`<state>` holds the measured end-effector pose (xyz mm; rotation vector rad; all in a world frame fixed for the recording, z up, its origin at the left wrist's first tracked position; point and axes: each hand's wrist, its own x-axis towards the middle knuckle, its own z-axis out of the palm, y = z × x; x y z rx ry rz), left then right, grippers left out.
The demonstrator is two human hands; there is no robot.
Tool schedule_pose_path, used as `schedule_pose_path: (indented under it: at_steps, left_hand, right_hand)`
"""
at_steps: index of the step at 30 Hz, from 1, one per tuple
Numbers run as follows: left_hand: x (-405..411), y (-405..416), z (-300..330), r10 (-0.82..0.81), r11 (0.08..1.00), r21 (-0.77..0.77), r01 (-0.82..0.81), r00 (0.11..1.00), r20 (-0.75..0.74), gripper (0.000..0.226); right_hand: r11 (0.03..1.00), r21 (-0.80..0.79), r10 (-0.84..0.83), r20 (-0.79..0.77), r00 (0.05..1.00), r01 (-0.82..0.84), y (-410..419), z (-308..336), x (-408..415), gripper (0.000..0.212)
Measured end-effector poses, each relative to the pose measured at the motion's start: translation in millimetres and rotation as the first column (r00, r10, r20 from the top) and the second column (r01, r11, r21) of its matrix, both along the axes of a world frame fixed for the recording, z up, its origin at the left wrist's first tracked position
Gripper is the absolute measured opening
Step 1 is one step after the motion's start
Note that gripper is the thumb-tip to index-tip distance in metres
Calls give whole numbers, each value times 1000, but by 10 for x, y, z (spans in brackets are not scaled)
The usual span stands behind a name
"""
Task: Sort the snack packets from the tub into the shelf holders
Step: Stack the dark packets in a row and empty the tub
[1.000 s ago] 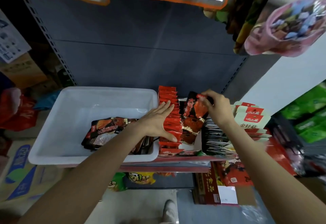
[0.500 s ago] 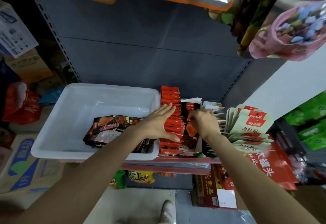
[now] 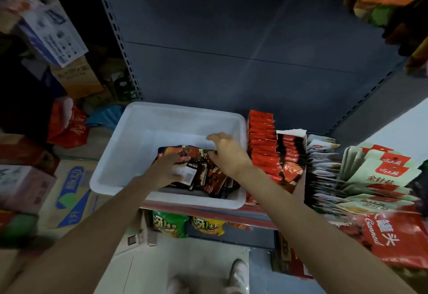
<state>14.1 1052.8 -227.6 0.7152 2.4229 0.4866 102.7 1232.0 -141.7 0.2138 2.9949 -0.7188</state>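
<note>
"Canned" on red bag (image 3: pixel 379 240); "金针菇" on pale-green packets (image 3: pixel 379 173).

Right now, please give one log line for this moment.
left hand: on dark packets | right hand: reaching into white tub | grasp: unclear

The one camera sits on my head, looking forward and steeply down, close over the white tub (image 3: pixel 120 154) on the shelf.

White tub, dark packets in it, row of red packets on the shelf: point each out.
white tub (image 3: pixel 143 129), head view, bare far inner wall.
dark packets (image 3: pixel 203 173), head view, top of the pile between the two hands.
red packets (image 3: pixel 261 140), head view, upper edges mid-row, right of the tub.
</note>
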Motion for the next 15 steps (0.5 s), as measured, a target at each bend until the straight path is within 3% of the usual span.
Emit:
schedule_pose_path:
  at_steps: [2, 4, 8, 10, 13, 15]
  left_hand:
    - [-122, -130, -161, -56, 996, -67, 51, 996, -74, 94]
    - [-178, -194, -307, -78, 993, -87, 74, 996, -40, 100]
    - [-182, -136, -314, -35, 999, 13, 35, 999, 24, 103]
    - [-204, -98, -286, 26, 1000, 15, -25, 999, -37, 103]
    - [-172, -57, -198, -15, 995, -95, -4, 982, -190, 79]
    - [-142, -55, -186, -23, 993, -122, -3, 977, -214, 66]
  right_hand:
    - [999, 13, 38, 182, 983, -41, -168, -205, -116, 52]
    - [993, 42, 87, 342, 936, -108, -286, -422, -193, 67]
    - [984, 117, 60, 489, 870, -134, -365, -772, -259, 80]
    - [980, 154, 34, 481, 876, -123, -376, -855, -259, 83]
    - [984, 161, 7, 396, 918, -77, -403, -892, -273, 80]
    - [994, 109, -19, 297, 955, -14, -407, -917, -306, 69]
